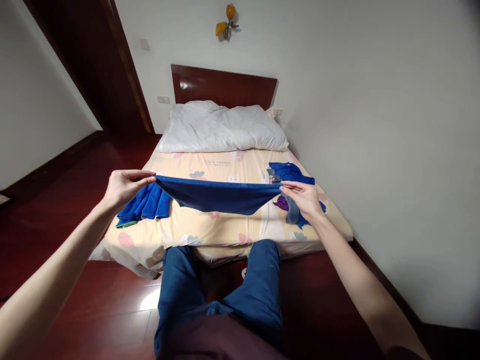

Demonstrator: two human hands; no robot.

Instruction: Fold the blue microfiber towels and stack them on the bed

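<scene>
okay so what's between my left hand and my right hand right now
A wide blue piece of cloth, its upper edge nearly straight, pinched at its ends by your left hand and right hand. The head view shows it.

Illumination moderate, uneven. Strong white glare noted on the floor (150, 300), lower left; smaller highlight on the headboard (225, 86). Dark doorway (78, 60) shows little detail. Right wall (375, 125) dims toward its outer edge. Wide-angle distortion stretches the forearms (63, 265). Maroon garment (225, 340) soft, underlit. Left hand (123, 189), right hand (303, 199) and blue cloth (217, 196) reasonably clear.
</scene>
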